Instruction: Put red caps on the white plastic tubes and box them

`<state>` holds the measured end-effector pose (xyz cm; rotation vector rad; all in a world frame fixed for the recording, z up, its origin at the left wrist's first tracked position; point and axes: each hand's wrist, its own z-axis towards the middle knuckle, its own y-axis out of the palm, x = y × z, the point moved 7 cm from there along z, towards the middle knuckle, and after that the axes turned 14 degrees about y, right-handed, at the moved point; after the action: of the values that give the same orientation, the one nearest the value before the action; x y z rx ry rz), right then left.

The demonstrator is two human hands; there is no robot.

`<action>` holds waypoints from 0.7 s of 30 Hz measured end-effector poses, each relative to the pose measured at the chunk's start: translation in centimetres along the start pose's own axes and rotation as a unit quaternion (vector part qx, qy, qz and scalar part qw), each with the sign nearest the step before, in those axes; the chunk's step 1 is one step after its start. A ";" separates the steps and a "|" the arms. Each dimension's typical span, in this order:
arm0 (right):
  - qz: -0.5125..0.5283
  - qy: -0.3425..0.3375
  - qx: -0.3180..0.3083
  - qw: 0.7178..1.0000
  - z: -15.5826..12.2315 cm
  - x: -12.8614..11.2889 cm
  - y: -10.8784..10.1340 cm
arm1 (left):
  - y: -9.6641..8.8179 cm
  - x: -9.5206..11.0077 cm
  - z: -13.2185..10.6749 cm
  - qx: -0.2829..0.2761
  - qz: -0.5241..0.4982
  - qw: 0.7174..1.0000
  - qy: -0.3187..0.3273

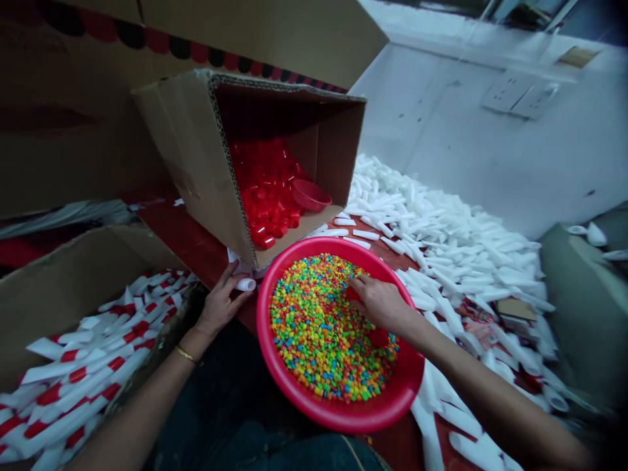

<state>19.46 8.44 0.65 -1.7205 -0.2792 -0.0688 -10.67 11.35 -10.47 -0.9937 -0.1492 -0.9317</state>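
Note:
A red plastic basin (387, 402) in front of me holds a heap of small multicoloured candies (324, 327). My right hand (380, 304) rests in the candies with its fingers curled; something small and red shows under it, which I cannot make out. My left hand (220, 302) reaches to the basin's left and closes its fingers on a white tube (245, 284). Behind the basin a tipped cardboard box (196, 150) holds red caps (267, 193) and a small red bowl (310, 195).
A large pile of empty white tubes (441, 242) spreads to the right over the red floor. At the left an open carton (63, 281) is filled with white tubes with red caps (88, 366). A white wall with sockets (520, 95) stands behind.

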 end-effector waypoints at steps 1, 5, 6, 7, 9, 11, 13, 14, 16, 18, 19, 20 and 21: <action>-0.005 -0.005 -0.005 1.000 0.3 -0.5 0.1 | 0.2 0.0 0.0 0.000 -0.001 1.000 0.000; 0.024 -0.035 -0.020 0.999 1.5 -2.4 0.9 | 0.5 0.0 0.2 0.001 0.004 1.000 0.018; 0.030 -0.045 -0.020 0.998 1.7 -2.7 1.1 | 0.4 0.1 0.3 0.005 0.010 1.000 0.025; 0.046 -0.055 -0.022 0.997 1.9 -2.9 1.3 | 0.1 0.2 0.4 0.012 0.020 0.999 0.031; 0.143 -0.062 -0.036 0.987 2.3 -2.6 1.8 | -0.7 0.4 0.5 0.033 0.043 0.998 0.037; 0.321 -0.049 -0.075 0.943 2.5 -1.7 2.3 | -1.3 0.3 0.7 0.047 0.051 0.997 0.027; 0.499 -0.023 -0.137 0.856 2.4 -0.8 3.0 | -1.6 0.0 0.7 0.050 0.038 0.998 0.001; 0.556 -0.012 -0.165 0.814 2.2 -0.6 3.3 | -1.7 -0.2 0.7 0.054 0.029 0.998 -0.014; 0.629 0.004 -0.203 0.750 1.7 -0.4 3.5 | -2.3 -0.3 0.6 0.076 0.019 0.996 -0.049; 0.672 0.012 -0.210 0.710 1.1 -0.2 3.1 | -3.5 0.4 0.5 0.122 0.022 0.989 -0.084; 0.686 0.011 -0.206 0.698 0.9 -0.2 2.8 | -4.3 1.2 0.5 0.145 0.024 0.985 -0.093; 0.695 0.008 -0.200 0.691 0.6 -0.1 2.6 | -5.0 2.5 0.8 0.159 0.023 0.983 -0.090; 0.701 0.005 -0.191 0.687 0.4 -0.1 2.3 | -5.5 4.3 1.3 0.158 0.018 0.985 -0.073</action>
<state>19.79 8.52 -1.66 -1.9131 1.1950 1.0584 -11.67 8.57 -3.99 -0.7666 -0.3888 -0.7731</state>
